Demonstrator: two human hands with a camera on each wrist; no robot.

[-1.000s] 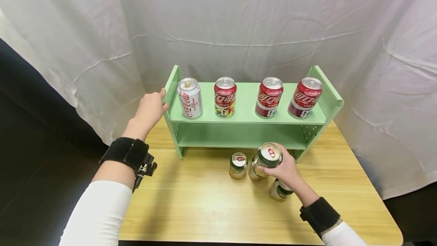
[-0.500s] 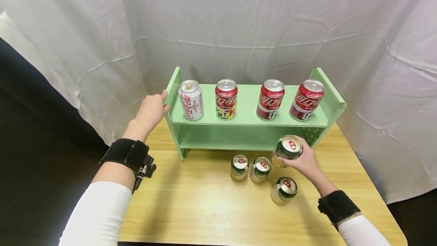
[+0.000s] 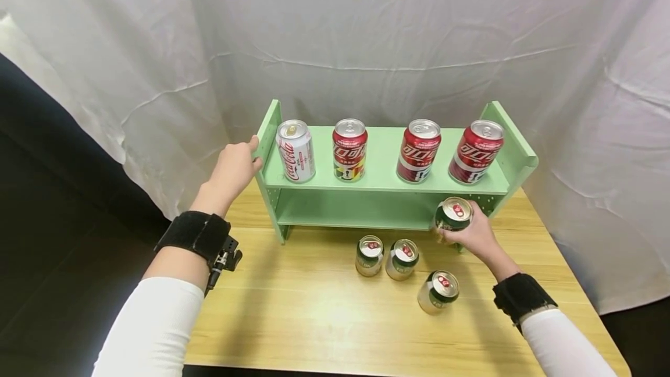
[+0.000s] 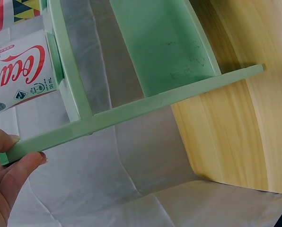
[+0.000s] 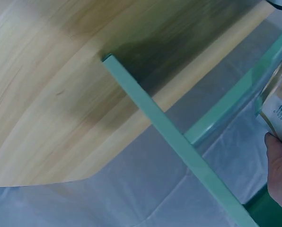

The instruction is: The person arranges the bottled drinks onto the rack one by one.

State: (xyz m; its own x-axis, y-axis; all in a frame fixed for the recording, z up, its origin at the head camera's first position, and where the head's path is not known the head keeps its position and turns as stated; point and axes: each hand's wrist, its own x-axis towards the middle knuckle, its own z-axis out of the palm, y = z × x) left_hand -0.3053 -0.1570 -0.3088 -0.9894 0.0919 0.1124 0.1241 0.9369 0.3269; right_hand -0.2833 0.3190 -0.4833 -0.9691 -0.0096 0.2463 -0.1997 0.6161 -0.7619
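Observation:
My left hand (image 3: pixel 234 171) pinches the upper end of the left side panel of a green two-tier shelf (image 4: pixel 145 105) between thumb and fingers. In my right hand (image 3: pixel 478 234) is a green-and-gold drink can (image 3: pixel 454 212), held upright in front of the lower tier's right end. The right wrist view shows part of that can (image 5: pixel 280 106) at its edge, with a thumb against it. On the upper tier stand a white Coca-Cola can (image 3: pixel 296 153) and three red cola cans, one of them with a yellow pattern (image 3: pixel 349 150).
Three more green-and-gold cans stand on the wooden table (image 3: pixel 314 319) before the shelf: a left one (image 3: pixel 369 256), a middle one (image 3: pixel 402 259) and a nearer right one (image 3: pixel 438 292). A pale cloth (image 3: pixel 377 34) hangs behind.
My right hand has carried its can rightward and toward the shelf, away from the cans on the table, to the lower tier's right end. My left hand stays on the side panel.

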